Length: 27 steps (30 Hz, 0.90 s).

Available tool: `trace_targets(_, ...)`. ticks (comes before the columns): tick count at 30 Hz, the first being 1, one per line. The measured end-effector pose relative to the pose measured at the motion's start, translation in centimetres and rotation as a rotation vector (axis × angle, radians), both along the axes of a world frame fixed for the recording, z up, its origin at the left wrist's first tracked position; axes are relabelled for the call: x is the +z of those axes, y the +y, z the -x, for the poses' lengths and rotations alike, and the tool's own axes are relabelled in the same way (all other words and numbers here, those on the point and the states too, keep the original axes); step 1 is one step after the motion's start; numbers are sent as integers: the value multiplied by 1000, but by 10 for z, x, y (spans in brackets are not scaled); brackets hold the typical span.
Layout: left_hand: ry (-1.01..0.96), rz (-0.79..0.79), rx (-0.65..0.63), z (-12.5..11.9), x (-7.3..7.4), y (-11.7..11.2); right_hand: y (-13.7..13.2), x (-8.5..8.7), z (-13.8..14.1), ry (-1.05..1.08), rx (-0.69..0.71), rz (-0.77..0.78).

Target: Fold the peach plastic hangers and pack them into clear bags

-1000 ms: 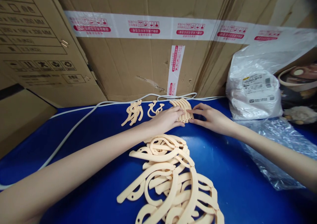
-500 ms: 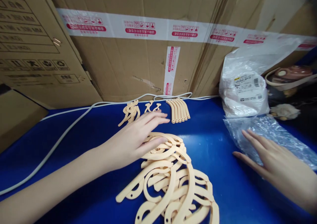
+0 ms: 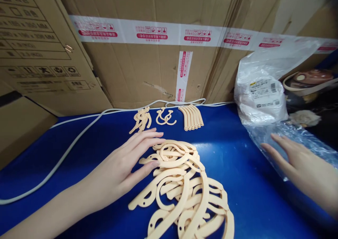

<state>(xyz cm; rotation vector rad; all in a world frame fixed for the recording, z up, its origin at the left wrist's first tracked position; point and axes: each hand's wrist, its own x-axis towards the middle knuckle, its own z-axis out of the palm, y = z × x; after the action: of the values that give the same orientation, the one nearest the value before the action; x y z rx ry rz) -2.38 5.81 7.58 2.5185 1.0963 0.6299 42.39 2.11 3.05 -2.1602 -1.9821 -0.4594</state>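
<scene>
Blue table (image 3: 235, 161): one heap of beige hanger parts (image 3: 182, 196), six curved strips (image 3: 193, 118), two loose hooks (image 3: 167, 119), one hook cluster (image 3: 143, 118). Left grip (image 3: 120, 167), loosely spread, hovers at the heap's left edge; right grip (image 3: 301, 163), also spread, is well apart from it.

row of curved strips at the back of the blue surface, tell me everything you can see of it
The row of curved strips is made of about six slim, pale cream pieces, smooth and plastic-looking. They lie side by side, close together, all bending the same way, with small holes at their near ends. The row rests on the blue surface, before the cardboard box; whether the white cable behind touches it is unclear. Neither the left hand nor the right hand touches it.
</scene>
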Motion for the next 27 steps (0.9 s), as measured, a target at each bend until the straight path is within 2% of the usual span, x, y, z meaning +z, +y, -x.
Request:
trace_targets(3,-9,3,-3,5,-5,2,22,0,-6,14,162,-8)
trace_targets(5,-7,15,-12,7,-9,4,34,-7,-11,70,230,70)
trace_targets(9,34,57,-39,10,-17,9,44,-26,-20,228,251,262)
trace_targets(13,91,37,-49,15,-21,15,42,-36,-31,281,263,267)
trace_targets(17,195,16,-32,24,-25,24,39,-33,-42,358,208,240)
trace_targets(20,209,45,-14,29,-28,30,38,-20,-41,369,183,149)
trace_targets(22,212,66,-24,31,-28,32,38,-2,-27,299,235,75)
trace_targets(24,219,82,-39,32,-27,33,38,20,0,213,353,11)
trace_targets(27,216,80,-34,32,-27,32,40,51,63,228,542,-5)
